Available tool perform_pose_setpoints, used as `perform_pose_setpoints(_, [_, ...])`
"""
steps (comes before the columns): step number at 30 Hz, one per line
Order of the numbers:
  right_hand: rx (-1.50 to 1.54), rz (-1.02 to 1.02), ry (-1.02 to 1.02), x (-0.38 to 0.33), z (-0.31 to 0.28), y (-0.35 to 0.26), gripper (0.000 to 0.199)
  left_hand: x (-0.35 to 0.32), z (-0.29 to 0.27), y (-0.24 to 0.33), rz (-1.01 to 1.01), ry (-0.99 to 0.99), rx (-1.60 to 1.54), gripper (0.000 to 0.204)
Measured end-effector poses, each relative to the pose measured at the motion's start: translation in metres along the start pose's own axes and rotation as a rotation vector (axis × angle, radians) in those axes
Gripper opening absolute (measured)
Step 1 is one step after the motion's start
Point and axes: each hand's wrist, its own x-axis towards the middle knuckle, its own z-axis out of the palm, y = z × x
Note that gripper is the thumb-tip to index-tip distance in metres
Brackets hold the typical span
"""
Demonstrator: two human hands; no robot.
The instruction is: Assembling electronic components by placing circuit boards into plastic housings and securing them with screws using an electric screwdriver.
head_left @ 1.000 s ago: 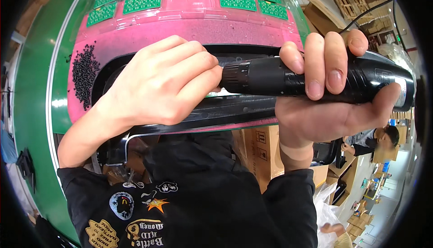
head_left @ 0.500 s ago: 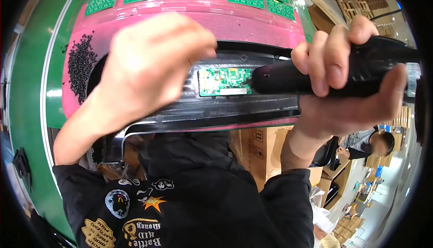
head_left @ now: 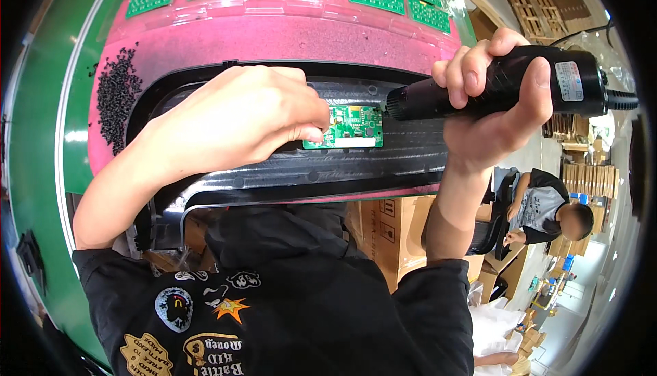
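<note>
A green circuit board (head_left: 352, 130) lies in a long black plastic housing (head_left: 287, 173) in front of me. My left hand (head_left: 267, 116) is over the board's left end, fingers pinched with the tips down at its surface. Whatever sits between those fingertips is hidden. Wrapped in my right hand (head_left: 489, 95) is a black electric screwdriver (head_left: 428, 99), held level, its nose pointing left at the board's right edge. A cord leaves the tool's rear end at the right.
A heap of small black screws (head_left: 118, 99) lies on the pink mat (head_left: 301, 41) at the left. Across the back, a clear plastic tray (head_left: 287, 8) holds several green circuit boards. Cardboard boxes (head_left: 387, 239) stand below the table edge. Another person (head_left: 547, 205) sits at the right.
My left hand has come down and right onto the board's left end. The electric screwdriver in my right hand has tilted slightly and drawn up, off the board's right part.
</note>
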Motion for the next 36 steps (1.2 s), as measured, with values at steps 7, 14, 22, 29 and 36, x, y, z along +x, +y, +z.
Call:
perform_pose_setpoints(7, [0.0, 0.034, -0.006, 0.003, 0.0, 0.005, 0.045, 0.001, 0.002, 0.002, -0.133, -0.135, 0.054, 0.014])
perform_pose_setpoints(14, [0.005, 0.042, -0.131, 0.005, 0.001, 0.013, 0.047, 0.004, -0.003, 0.007, -0.234, -0.202, 0.014, 0.012])
perform_pose_setpoints(22, [0.276, -0.067, -0.171, -0.005, 0.017, -0.015, 0.052, 0.001, 0.001, 0.002, -0.149, -0.068, -0.005, 0.014])
perform_pose_setpoints(29, [0.381, -0.201, -0.258, -0.016, 0.033, -0.038, 0.047, 0.001, -0.004, 0.01, -0.274, 0.051, -0.414, 0.011])
perform_pose_setpoints(36, [0.281, -0.24, -0.399, -0.013, 0.029, -0.04, 0.048, 0.002, -0.006, 0.006, -0.26, 0.025, -0.583, 0.011])
